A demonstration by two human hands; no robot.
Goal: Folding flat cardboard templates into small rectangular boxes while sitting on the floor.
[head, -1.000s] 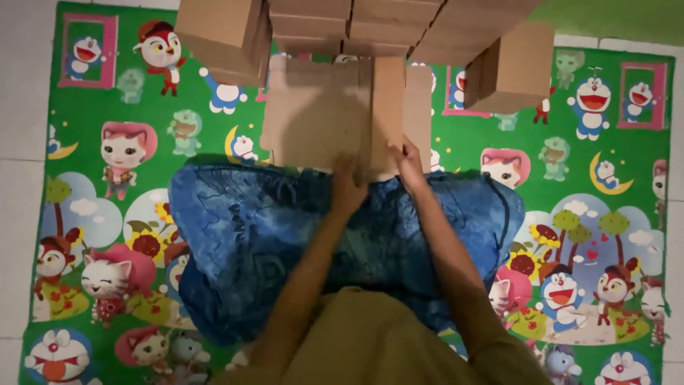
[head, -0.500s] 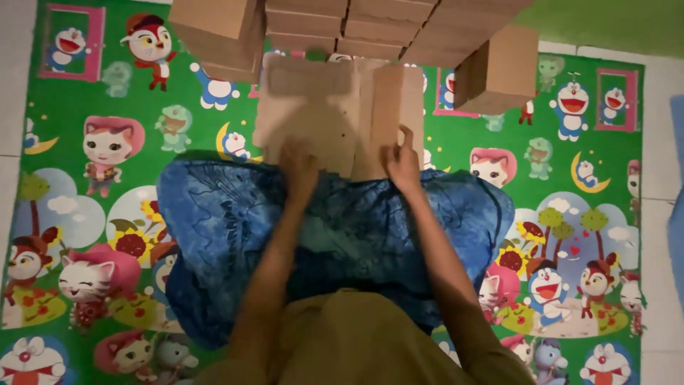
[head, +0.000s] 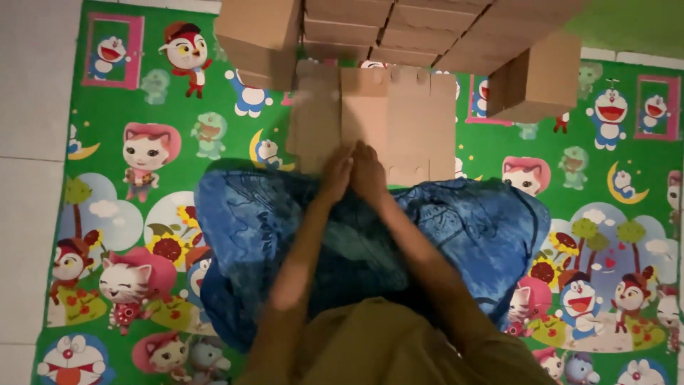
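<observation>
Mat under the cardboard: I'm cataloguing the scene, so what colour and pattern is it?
The mat is bright green with colourful cartoon characters, clearest in the head view.

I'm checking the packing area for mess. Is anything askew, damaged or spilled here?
Nothing stands out. The flat cardboard sheet lies on the mat under both hands, square to the stacked boxes; no tears or spills show.

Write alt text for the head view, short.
Seen from above, a seated person presses the left hand and right hand side by side on a flat cardboard sheet lying on a green cartoon mat. A blue cloth covers the lap; stacked cardboard boxes stand beyond.
</observation>
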